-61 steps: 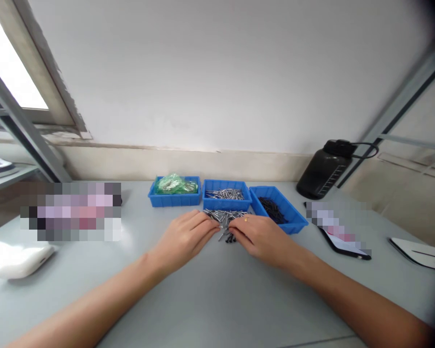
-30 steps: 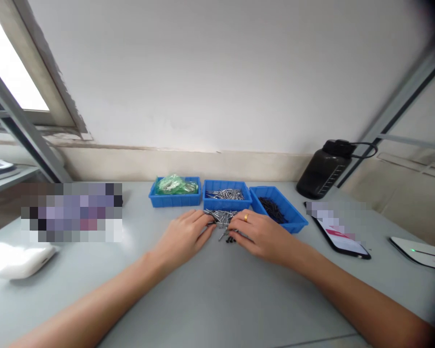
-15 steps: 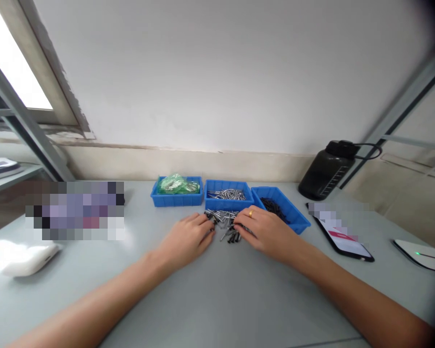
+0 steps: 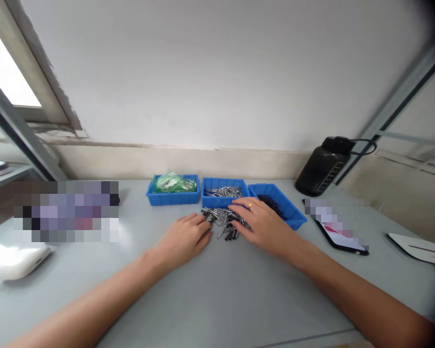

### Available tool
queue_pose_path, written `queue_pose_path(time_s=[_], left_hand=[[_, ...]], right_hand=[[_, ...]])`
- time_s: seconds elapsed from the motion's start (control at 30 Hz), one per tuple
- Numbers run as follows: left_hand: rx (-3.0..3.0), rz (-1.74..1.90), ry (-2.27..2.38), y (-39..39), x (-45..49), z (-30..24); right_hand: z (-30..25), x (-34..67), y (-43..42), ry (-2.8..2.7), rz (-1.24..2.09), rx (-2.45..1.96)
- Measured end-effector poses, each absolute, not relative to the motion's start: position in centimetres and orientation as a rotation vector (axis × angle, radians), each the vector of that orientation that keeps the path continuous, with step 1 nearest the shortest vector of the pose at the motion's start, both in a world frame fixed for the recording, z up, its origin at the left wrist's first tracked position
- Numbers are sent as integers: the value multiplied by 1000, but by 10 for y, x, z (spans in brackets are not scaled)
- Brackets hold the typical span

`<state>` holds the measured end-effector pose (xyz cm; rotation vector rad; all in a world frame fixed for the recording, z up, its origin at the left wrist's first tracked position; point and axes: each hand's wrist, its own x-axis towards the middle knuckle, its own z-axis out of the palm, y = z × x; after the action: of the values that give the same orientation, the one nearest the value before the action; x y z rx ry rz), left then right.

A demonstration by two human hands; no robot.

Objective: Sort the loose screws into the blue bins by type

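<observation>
Your forearms run off the frame's lower corners, with grey tabletop (image 4: 210,299) spreading between them to a dark seam (image 4: 308,336) at lower right. At centre your hands are apart: the left hand (image 4: 184,237) curls at the left edge of the pile of silver and black fasteners (image 4: 219,213), fingertips too hidden to tell whether they grip; the right hand (image 4: 268,224) spreads loosely over its right part, covering some pieces. Just beyond, that hand masks part of the right blue bin (image 4: 295,223), beside the middle blue bin (image 4: 215,202). Pixelation obscures the phone (image 4: 342,237) at right.
</observation>
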<state>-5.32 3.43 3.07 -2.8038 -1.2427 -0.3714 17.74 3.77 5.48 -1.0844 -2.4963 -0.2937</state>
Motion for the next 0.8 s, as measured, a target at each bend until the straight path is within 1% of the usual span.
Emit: queue_pose_path(time_s=[0.1, 0.2, 0.53, 0.8], left_hand=[[-2817, -358, -1240, 34, -54, 31], [-2816, -355, -1244, 34, -54, 30], [-2792, -363, -1261, 35, -52, 29], [-2762, -410, -1323, 34, -53, 27]], right_hand=[[60, 171, 28, -2610, -139, -965], [62, 167, 22, -2690, -70, -920], [50, 166, 25, -2760, -89, -920], [52, 165, 23, -2752, -64, -906]])
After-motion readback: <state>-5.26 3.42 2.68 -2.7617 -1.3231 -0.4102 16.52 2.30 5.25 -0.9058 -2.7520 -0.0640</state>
